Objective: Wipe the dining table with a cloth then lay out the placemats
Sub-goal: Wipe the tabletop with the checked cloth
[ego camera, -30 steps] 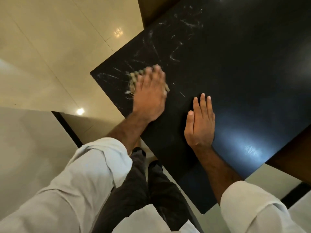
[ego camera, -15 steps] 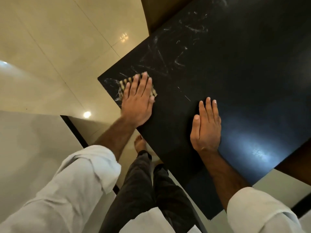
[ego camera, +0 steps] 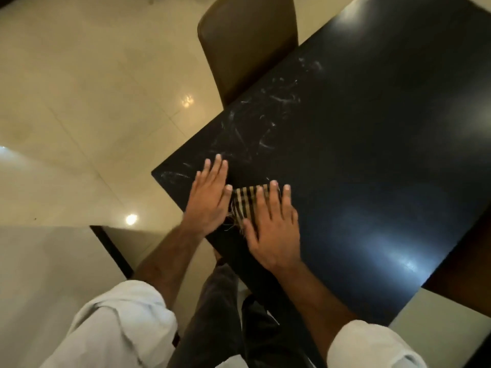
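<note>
While the right hand lies flat with straight fingers spread over the checked cloth, pressing it onto the dark bench, the left hand rests flat just beside it, fingers straight and close together, its thumb at the cloth's frayed edge. The cloth sits near the bench's corner, between the two hands. Pale smears streak the surface beyond them, and a brown chair stands against the bench's far side.
</note>
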A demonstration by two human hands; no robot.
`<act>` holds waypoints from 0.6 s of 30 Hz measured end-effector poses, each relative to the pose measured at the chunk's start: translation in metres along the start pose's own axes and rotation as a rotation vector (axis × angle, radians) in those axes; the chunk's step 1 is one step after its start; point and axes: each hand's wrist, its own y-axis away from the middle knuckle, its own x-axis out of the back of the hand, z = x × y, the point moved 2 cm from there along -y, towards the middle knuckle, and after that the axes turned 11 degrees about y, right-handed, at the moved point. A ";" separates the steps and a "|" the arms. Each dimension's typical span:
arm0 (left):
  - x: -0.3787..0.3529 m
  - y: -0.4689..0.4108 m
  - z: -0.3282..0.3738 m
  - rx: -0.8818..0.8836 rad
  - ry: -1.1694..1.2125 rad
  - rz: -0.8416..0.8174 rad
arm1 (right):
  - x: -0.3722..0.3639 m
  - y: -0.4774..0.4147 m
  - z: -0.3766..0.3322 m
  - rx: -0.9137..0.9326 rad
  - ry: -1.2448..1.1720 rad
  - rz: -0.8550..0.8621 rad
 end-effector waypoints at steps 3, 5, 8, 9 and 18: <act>0.020 -0.045 -0.021 0.004 -0.171 -0.044 | -0.011 0.001 -0.022 0.005 0.018 -0.028; 0.025 -0.086 -0.019 -0.024 -0.253 -0.068 | -0.012 -0.005 -0.010 -0.047 0.047 -0.034; 0.023 -0.139 -0.005 -0.073 -0.323 -0.104 | -0.001 -0.042 0.039 -0.269 0.067 -0.049; 0.021 -0.153 -0.001 -0.086 -0.332 -0.116 | 0.005 -0.067 0.060 -0.357 0.075 -0.030; 0.012 -0.182 -0.006 -0.137 -0.341 -0.171 | 0.035 -0.237 0.053 -0.328 0.090 0.092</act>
